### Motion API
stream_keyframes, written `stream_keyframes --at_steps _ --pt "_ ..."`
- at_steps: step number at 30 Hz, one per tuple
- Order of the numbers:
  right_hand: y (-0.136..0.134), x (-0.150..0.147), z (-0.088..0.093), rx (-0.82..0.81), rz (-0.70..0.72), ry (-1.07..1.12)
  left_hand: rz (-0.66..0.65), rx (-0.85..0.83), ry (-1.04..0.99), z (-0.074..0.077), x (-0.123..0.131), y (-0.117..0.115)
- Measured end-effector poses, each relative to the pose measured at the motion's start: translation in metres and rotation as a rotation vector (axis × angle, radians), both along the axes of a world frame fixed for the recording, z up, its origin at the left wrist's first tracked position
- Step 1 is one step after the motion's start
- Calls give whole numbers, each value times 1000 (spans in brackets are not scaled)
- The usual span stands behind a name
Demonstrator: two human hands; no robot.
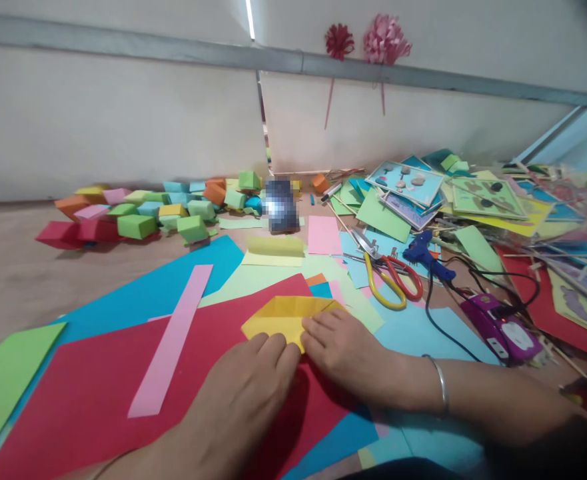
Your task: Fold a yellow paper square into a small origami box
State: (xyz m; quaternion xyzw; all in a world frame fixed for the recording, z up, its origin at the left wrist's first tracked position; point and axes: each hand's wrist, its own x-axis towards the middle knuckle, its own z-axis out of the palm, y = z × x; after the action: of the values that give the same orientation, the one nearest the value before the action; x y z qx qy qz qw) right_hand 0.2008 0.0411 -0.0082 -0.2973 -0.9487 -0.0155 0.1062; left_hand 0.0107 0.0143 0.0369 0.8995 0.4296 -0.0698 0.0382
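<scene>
From the head view, here we are at the bench [3,267], and both hands are on a folded piece of yellow paper [278,313] lying over a large red sheet [113,360], near the middle. The left hand [253,380] has its grip closed at the paper's near edge, fingers curled, thumb out of sight; the right hand [343,343], with a silver bangle [442,385] on its wrist, has its grip closed on the right end. Over to the left, a pink strip [173,340] lies slantwise across the red, and a green sheet [13,373] sits farther left. Far left, there's a crowd of colourful paper blocks [138,227]! Swing right of the hands: scissors [383,273] with one yellow and one red handle, just beside a blue glue gun [429,257], and nearer, a purple box [503,330] among black cables. Far right, decorated cards [406,185] pile up, and two paper flowers [386,41] hang at the far wall.
</scene>
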Motion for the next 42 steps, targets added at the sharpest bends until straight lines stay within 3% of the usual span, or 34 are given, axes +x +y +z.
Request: stream_keyframes --at_steps 4,7,10,13,19,22,25,28,30,32,38,42 --pt "20 11 11 -27 -139 151 208 -255 -259 0 -2 10" --pt "23 13 18 65 -212 327 348 -581 -748 -8 0 27" --pt "15 5 17 209 -142 450 384 -782 -1206 -16 4 39" --pt "4 -5 12 234 -41 484 424 -793 -1368 -20 7 39" --pt "1 -5 19 -19 7 453 771 -990 -1614 -23 11 32" --pt "7 1 27 -45 -66 546 879 -1020 -1633 -21 10 35" --pt "16 5 32 -44 -225 698 895 -946 -1574 -18 6 37" --pt "22 5 32 -253 -339 762 843 -928 -1523 -17 4 37" --pt "23 4 31 -432 -335 764 804 -970 -1520 -17 3 35" --pt "22 3 29 -492 -308 757 771 -1018 -1528 -18 3 32" --pt "20 3 26 -348 -247 715 802 -1050 -1516 -17 4 28" --pt "18 2 24 -352 -194 697 802 -994 -1533 -9 5 32"
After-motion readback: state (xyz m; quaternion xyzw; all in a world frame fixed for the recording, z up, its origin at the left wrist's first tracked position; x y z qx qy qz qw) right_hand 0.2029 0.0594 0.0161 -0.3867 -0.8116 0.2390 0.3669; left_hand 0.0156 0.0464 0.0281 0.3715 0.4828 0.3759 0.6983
